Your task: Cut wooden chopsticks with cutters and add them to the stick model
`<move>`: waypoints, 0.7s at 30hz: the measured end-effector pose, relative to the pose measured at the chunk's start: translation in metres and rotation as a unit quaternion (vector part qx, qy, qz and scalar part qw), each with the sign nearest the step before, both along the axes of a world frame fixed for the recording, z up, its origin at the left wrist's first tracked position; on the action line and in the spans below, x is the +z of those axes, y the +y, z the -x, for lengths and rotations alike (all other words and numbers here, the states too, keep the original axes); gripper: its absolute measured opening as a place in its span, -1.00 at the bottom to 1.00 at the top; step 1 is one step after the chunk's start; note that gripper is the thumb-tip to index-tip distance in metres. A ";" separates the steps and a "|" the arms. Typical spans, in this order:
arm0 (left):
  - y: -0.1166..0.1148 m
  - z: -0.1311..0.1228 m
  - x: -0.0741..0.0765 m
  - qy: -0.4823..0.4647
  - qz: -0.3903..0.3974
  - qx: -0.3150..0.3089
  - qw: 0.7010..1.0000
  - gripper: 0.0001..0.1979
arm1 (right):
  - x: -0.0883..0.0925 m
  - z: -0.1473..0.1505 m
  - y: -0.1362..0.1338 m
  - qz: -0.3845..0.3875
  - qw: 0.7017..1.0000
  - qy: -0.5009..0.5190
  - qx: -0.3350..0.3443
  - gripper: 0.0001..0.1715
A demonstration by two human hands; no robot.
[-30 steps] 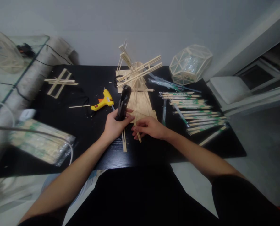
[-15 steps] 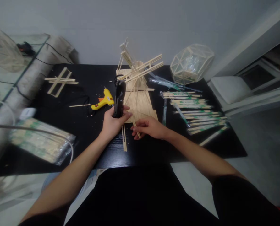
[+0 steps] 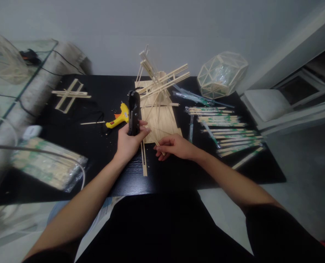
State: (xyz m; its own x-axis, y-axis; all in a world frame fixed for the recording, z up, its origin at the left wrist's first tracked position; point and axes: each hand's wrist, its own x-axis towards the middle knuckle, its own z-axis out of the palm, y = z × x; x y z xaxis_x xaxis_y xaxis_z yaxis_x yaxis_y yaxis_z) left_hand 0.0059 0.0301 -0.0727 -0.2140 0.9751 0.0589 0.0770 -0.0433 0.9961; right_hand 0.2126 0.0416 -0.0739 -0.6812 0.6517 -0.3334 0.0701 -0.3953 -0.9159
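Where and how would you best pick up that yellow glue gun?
I'd probably take the yellow glue gun by its handle, from the left: it juts that way, while the nozzle points toward the wall and the black tool in the left hand crowds the right.

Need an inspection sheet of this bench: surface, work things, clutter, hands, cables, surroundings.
Surface: black table, small pale bits scattered on it.
Work things: black tool, thin stick, stick model at centre, yellow glue gun.
Clutter: wrapped sticks right, stick bag left, crossed frame back left.
Hands: left hand grips the black tool; right hand pinches the thin stick.
Cables: grey cable passes across the stick bag in view.
Surroundings: grey wall behind, glass surface left.
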 end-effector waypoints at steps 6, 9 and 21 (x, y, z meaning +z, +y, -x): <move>0.000 0.001 -0.001 0.004 -0.001 -0.005 1.000 -0.69 | 0.011 -0.019 0.018 -0.066 0.996 -0.036 -0.052 -0.55; -0.001 0.001 -0.002 0.001 0.003 -0.018 1.000 -0.69 | 0.015 -0.026 0.025 -0.086 0.992 -0.045 -0.081 -0.55; -0.001 -0.001 -0.001 0.030 -0.002 -0.039 0.999 -0.74 | 0.011 -0.028 0.029 -0.137 0.966 -0.029 -0.216 -0.53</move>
State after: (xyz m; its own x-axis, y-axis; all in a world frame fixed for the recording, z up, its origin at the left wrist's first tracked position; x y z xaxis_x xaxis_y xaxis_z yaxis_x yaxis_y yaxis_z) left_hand 0.0073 0.0289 -0.0739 -0.1331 0.9884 0.0737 0.1324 -0.0560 0.9896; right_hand 0.2407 0.0706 -0.0625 -0.3112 0.9403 -0.1379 0.0065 -0.1430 -0.9897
